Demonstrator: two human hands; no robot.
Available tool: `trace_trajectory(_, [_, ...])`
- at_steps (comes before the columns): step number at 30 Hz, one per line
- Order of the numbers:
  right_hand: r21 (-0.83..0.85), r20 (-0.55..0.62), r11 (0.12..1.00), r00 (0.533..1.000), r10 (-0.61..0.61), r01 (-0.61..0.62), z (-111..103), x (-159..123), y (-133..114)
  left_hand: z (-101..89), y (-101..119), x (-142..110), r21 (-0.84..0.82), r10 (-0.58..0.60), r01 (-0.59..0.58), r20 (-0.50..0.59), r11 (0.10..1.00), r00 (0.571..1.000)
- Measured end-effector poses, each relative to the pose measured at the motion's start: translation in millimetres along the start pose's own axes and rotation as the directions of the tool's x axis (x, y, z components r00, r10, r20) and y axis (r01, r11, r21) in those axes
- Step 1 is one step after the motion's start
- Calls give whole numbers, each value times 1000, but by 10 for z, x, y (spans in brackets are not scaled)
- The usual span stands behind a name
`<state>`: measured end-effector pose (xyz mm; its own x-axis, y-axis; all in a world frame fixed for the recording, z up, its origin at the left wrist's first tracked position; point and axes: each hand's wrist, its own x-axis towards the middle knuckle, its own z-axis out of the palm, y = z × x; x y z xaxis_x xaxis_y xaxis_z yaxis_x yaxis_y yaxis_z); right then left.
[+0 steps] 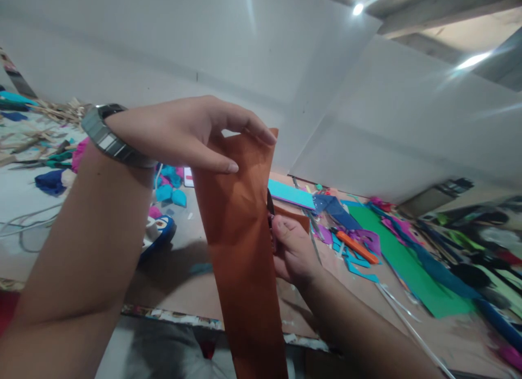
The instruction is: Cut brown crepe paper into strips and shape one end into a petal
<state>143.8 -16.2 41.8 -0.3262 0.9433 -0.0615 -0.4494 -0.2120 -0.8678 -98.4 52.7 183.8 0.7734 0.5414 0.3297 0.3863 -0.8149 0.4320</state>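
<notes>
A long strip of orange-brown sheet material (240, 232) hangs upright in front of me, its lower end running past the table edge. My left hand (204, 129), with a metal watch (108, 134) on the wrist, pinches the strip near its top, thumb on the near face and fingers along the upper edge. At the strip's right edge my right hand (291, 248) is closed around the handles of scissors (271, 202). The dark blade rises beside the strip's edge; the other blade is hidden, so I cannot tell whether they are apart.
On the table (179, 292) lie blue and pink scraps (171, 191), an orange utility knife (358, 247), a green sheet (408, 259) and a light-blue strip (291, 194). A blue-and-white object (159, 232) stands behind my left forearm. Pliers (44, 162) and wooden sticks (61, 111) lie far left.
</notes>
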Motion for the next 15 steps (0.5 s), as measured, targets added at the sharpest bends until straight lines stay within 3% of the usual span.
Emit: trace_trajectory(15, [-20,-12,1000,1000,-6,5,-20,-24,61,3,-4,-4,-25,-25,25,-4,999,1000])
